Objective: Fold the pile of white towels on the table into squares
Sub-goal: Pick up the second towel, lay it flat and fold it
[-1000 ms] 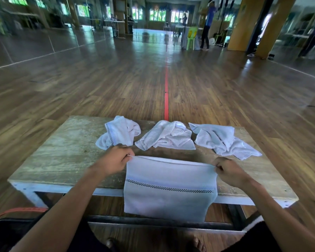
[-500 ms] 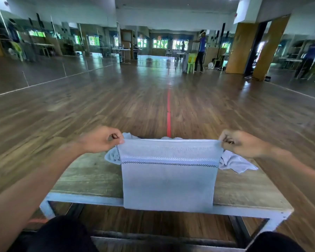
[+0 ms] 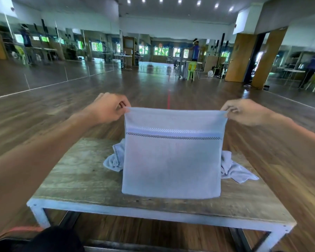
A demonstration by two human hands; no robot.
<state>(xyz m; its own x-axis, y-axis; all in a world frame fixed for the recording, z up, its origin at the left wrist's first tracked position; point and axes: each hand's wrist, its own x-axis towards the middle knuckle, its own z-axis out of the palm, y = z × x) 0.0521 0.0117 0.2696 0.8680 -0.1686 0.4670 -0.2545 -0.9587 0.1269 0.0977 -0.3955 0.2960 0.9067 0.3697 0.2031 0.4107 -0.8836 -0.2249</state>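
A white towel [image 3: 173, 160] with a dark checked stripe hangs flat in the air over the low wooden table [image 3: 76, 180]. My left hand [image 3: 108, 110] pinches its top left corner and my right hand [image 3: 244, 112] pinches its top right corner. Its bottom edge hangs just above the tabletop near the front. Behind it lie crumpled white towels: one [image 3: 115, 159] pokes out at the left, another [image 3: 234, 169] at the right. Whatever lies between them is hidden by the held towel.
The table has a white metal frame [image 3: 153, 216] and stands on a wide wooden floor with a red line [image 3: 169, 100]. Mirrors line the left wall. A person [image 3: 195, 51] stands far back by tables and a green chair [image 3: 192, 67].
Both hands lifted the towel from the table's front edge up into the air and forward. The view tilted up, so more of the hall shows.
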